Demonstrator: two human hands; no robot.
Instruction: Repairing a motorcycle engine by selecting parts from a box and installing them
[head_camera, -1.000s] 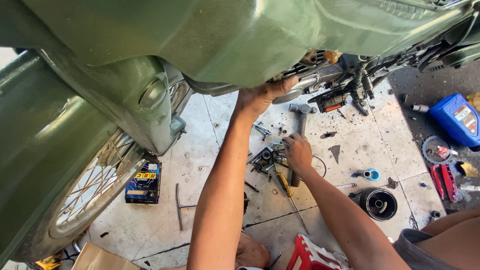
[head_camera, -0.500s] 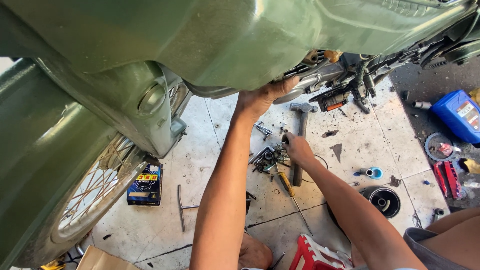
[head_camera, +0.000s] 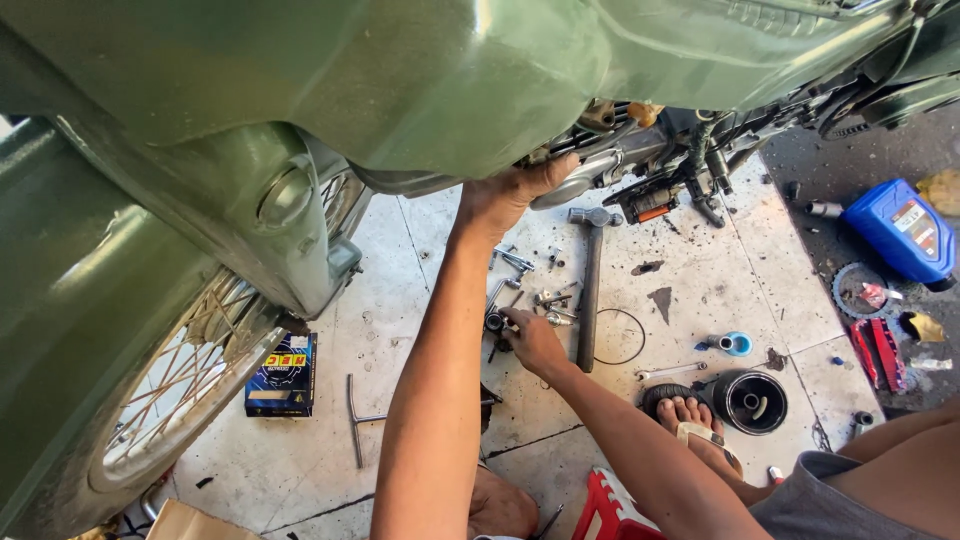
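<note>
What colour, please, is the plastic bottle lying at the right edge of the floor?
Blue plastic bottle, clearest in the head view.

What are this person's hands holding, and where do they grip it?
The left hand presses up against the motorbike's underside; no clear grip shows. The right hand reaches into small metal parts on the floor; whether it holds one cannot be told.

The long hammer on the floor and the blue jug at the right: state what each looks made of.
The long dark hammer beside the right hand: a grey head that looks like bare metal, dull and scuffed; its black matte handle could be rubber or painted steel. The blue rectangular jug: apparently moulded plastic, smooth with a soft sheen and rounded edges.
</note>
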